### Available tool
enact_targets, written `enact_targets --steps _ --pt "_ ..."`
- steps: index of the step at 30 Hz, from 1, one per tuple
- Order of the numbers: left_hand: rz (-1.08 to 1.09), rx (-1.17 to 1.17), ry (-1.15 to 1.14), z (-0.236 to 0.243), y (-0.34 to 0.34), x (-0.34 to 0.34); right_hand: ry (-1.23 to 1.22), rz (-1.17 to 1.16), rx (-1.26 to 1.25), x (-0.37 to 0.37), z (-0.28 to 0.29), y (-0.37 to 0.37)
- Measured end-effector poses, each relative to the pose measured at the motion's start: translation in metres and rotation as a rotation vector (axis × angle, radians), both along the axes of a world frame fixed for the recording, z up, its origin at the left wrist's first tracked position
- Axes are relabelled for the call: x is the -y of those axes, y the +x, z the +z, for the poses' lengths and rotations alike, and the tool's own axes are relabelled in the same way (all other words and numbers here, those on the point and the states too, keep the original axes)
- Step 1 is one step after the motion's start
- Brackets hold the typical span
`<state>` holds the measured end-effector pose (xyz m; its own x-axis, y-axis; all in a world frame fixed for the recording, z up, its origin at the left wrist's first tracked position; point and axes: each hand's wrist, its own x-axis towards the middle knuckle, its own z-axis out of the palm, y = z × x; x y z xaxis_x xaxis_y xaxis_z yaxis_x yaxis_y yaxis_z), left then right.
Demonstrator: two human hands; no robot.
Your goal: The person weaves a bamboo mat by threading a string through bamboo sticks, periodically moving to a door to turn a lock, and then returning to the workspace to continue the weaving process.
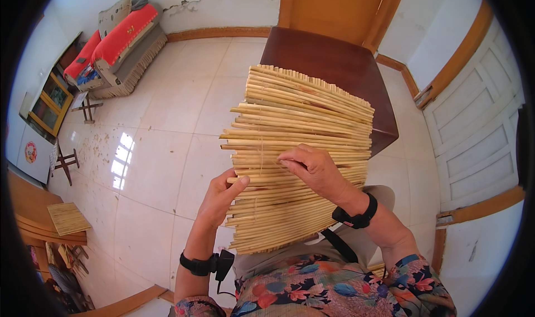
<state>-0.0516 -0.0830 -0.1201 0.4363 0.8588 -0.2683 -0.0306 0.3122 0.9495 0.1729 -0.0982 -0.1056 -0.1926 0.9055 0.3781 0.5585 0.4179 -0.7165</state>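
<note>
Dark-red counter [329, 60] was partly hidden by the reed mat [312, 122] above the lap [256, 262], its stalks aligned left to right. Its left edge was clasped by the left hand [218, 199]; the grip of the right hand [319, 171] could not be told.

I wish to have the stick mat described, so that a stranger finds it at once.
Find the dark brown table by the orange door. Nearer the person, the stick mat has the left hand at its left edge and the right hand over its middle. Unlike the small yellow square far left, it is large, with uneven ends.
</note>
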Motion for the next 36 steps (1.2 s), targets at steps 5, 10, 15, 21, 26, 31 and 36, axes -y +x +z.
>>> enact_targets --steps 5,10,15,21,26,31,36 --pt "0.038 -0.043 0.000 0.008 0.008 0.009 -0.059 0.015 0.037 -0.006 0.003 -0.005" --pt "0.035 -0.006 0.112 -0.004 0.008 0.010 -0.056 0.016 0.075 -0.010 0.013 -0.013" --pt "0.051 -0.069 0.161 0.003 0.006 0.013 -0.008 0.036 0.223 -0.005 0.018 -0.018" --pt "0.028 -0.066 0.172 0.008 0.006 0.013 -0.035 0.030 0.305 -0.001 0.032 -0.021" --pt "0.008 -0.081 0.172 0.006 0.002 0.013 -0.022 0.023 0.251 0.003 0.029 -0.020" --pt "0.018 -0.017 0.137 0.011 0.003 0.013 -0.031 0.017 0.219 0.004 0.030 -0.017" --pt "0.017 -0.017 0.150 0.009 0.003 0.015 -0.052 0.041 0.204 0.006 0.030 -0.016"
